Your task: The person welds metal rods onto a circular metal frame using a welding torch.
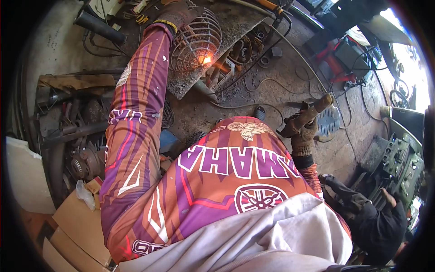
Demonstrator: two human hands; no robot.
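Cage (197,27), in the head view, rests on the plate (183,87) near its near corner. Its rings and cross bars already hang together. A hot spot (207,59) glows at its lower right, so I judge hot work on that joint to be under way; how many joints are left I cannot tell.

The gloved left hand (177,17) is at the cage's upper left; its fingertips are too hidden to tell whether they grip. The gloved right hand (302,124) is well apart, by a brown stub (322,104); whether its fingers close on that, I cannot tell.

The glow lies near the plate's right edge. Beyond is open floor (253,96), crossed by cables. Scrap (86,161) crowds the left sleeve; a co-worker (378,226) is at lower right.
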